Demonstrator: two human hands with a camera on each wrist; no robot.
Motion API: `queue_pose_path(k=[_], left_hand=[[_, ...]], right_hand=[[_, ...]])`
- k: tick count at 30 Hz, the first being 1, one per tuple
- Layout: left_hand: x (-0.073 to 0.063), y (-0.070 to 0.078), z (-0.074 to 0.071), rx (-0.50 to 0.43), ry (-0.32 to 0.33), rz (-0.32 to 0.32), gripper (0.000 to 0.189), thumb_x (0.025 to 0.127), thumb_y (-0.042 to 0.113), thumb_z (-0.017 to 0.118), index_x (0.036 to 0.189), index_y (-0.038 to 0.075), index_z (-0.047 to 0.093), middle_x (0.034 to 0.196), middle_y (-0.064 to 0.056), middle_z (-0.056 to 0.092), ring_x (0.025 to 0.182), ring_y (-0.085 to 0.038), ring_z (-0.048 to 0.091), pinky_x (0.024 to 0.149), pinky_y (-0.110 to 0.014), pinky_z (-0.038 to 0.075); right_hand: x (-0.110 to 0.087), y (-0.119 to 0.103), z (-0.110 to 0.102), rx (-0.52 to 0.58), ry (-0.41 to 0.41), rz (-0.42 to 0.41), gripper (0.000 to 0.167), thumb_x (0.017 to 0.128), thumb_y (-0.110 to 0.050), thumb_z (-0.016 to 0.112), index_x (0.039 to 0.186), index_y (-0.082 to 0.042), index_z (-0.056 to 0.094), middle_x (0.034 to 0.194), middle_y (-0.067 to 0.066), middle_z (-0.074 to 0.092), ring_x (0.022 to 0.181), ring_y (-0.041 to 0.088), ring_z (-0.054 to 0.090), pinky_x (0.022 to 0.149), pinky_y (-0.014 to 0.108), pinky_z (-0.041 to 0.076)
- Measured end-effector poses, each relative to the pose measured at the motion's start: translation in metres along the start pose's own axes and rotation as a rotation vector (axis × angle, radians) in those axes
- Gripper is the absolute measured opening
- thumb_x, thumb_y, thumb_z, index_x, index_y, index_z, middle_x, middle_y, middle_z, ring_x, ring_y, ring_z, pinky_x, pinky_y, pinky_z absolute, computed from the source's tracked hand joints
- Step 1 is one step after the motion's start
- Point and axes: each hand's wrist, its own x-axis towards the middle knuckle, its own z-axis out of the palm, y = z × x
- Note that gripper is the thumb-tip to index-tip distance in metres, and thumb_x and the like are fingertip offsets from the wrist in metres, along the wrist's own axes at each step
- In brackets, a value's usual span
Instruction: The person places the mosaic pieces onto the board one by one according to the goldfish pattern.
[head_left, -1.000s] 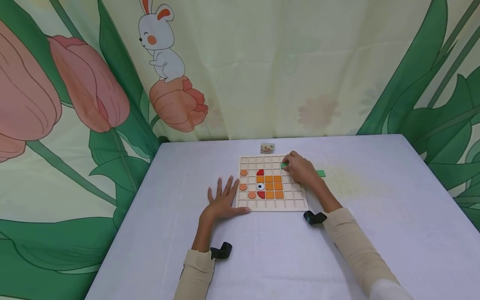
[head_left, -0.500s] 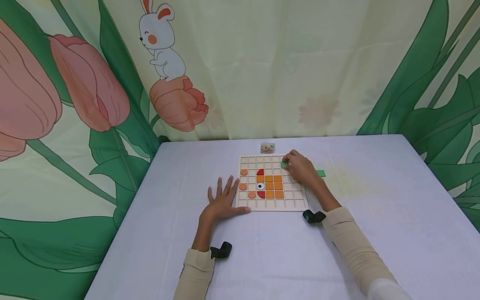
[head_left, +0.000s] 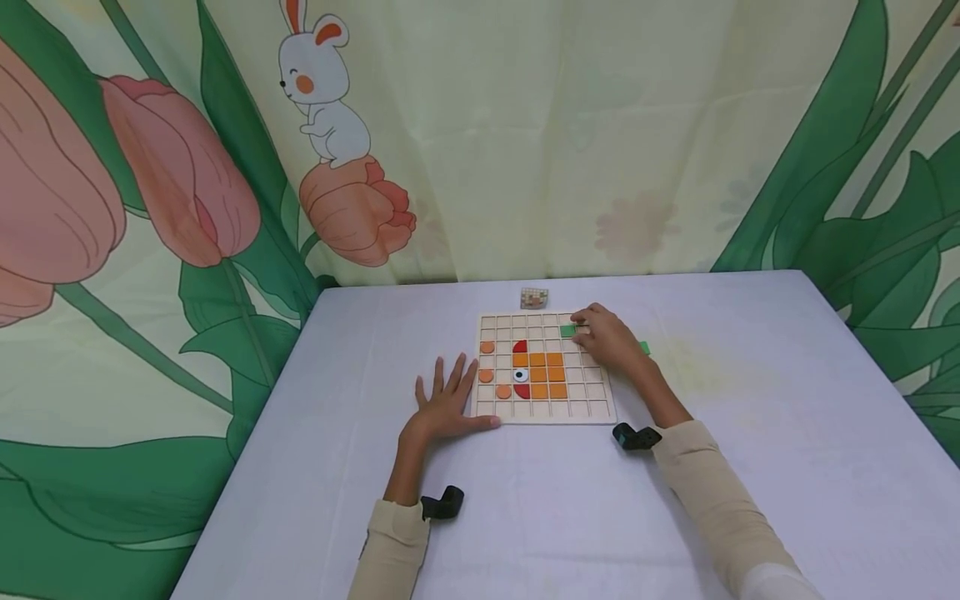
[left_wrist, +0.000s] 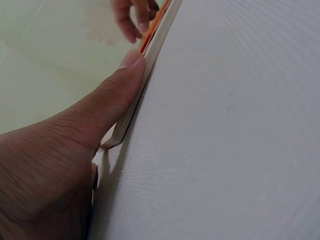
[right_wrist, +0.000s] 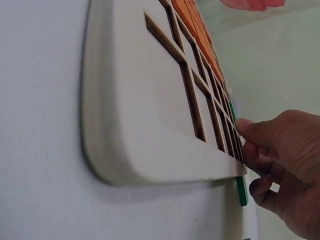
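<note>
A wooden grid board [head_left: 540, 409] lies on the table, with orange square tiles [head_left: 537, 375], orange discs [head_left: 487, 347], red quarter-round tiles [head_left: 521, 346] and a white eye tile [head_left: 521, 375] in its cells. My left hand [head_left: 444, 412] is spread at the board's left side; its thumb rests on the near left corner. A green tile [head_left: 567, 331] sits in a cell near the far right. Just right of it is my right hand [head_left: 609, 340], thumb and forefinger apart, with nothing visible held between them. In the right wrist view, the thumb is near the board's surface.
Another green piece [head_left: 644, 347] lies right of the board, partly hidden by the right hand. A small patterned card or packet [head_left: 534, 298] is behind the board. The white-covered table [head_left: 525, 500] ends at a printed curtain [head_left: 562, 150].
The right hand has let go of the green tile and shifted slightly right, showing more of the tile in its cell. The left hand has stayed in place.
</note>
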Motion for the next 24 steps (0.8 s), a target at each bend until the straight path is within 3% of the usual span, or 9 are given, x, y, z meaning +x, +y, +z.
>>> queue_pose_path(k=[9,24], left_hand=[[-0.004,0.003,-0.004,-0.019,0.0,0.006,0.109,0.077,0.069,0.066,0.159,0.023,0.01,0.165,-0.004,-0.002,0.147,-0.036,-0.016,0.109,-0.068,-0.008],[-0.001,0.001,-0.001,-0.026,-0.004,0.009,0.109,0.077,0.07,0.065,0.159,0.024,0.009,0.165,-0.002,-0.003,0.147,-0.034,-0.018,0.108,-0.067,-0.01]], right_hand=[[-0.017,0.017,-0.018,0.041,0.007,-0.002,0.03,0.094,-0.013,0.066,0.12,0.001,0.064,0.117,0.017,0.056,0.106,0.031,0.054,0.094,0.049,0.045],[-0.031,0.037,-0.031,0.042,-0.032,0.047,0.036,0.094,-0.014,0.066,0.126,0.002,0.062,0.121,0.02,0.055,0.11,0.034,0.052,0.095,0.05,0.046]])
